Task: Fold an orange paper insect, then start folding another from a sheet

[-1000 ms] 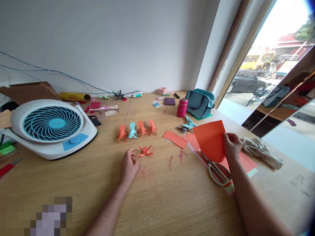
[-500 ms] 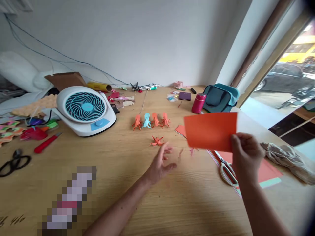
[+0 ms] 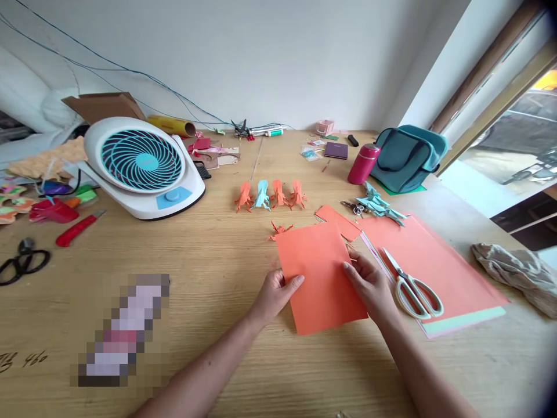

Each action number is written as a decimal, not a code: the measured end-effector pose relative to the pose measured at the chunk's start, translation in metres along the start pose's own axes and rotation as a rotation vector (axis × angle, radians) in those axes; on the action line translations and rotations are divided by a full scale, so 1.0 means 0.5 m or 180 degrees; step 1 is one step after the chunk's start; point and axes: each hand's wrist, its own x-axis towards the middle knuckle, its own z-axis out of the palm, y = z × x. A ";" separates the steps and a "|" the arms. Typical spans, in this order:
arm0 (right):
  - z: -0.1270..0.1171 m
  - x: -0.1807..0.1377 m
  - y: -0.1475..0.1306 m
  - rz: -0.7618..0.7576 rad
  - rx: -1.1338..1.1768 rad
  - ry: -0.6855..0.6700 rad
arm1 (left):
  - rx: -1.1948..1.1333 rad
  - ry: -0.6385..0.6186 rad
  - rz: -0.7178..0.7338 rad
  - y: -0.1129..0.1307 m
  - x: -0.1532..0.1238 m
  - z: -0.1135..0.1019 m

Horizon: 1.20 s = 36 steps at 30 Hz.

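Note:
An orange sheet of paper [image 3: 322,284] is held upright-ish above the table by its two long sides. My left hand [image 3: 274,293] pinches its left edge, thumb on the front. On the opposite edge my right hand [image 3: 369,281] grips it the same way, fingers behind. Just beyond the sheet lies an orange folded paper figure [image 3: 279,229], partly covered. Farther back stand several paper figures in a row, orange ones and a light blue one [image 3: 262,194]. White-handled scissors [image 3: 418,296] rest on a stack of orange sheets [image 3: 461,267] to the right.
On the left stand a white fan [image 3: 143,159], a red cutter [image 3: 78,229] and black scissors [image 3: 24,261]. Behind the stack are blue paper figures [image 3: 378,204], a pink bottle [image 3: 364,164] and a teal bag [image 3: 407,159]. A crumpled cloth [image 3: 516,276] lies far right.
My right hand has brought the orange sheet left and down, turning it lengthwise. My left hand, open before, has taken hold of its left edge. The view has shifted slightly.

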 end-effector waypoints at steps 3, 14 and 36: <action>-0.002 -0.001 0.017 -0.0020 -0.0155 -0.0107 | 0.0062 0.0184 -0.0059 -0.006 0.006 -0.004; -0.021 0.006 0.053 -0.0864 -0.1788 0.0202 | 0.0257 0.0521 -0.0225 0.007 0.001 -0.012; -0.010 -0.003 0.020 -0.0474 -0.0314 -0.0243 | -0.0112 0.1067 0.0287 0.038 -0.040 -0.045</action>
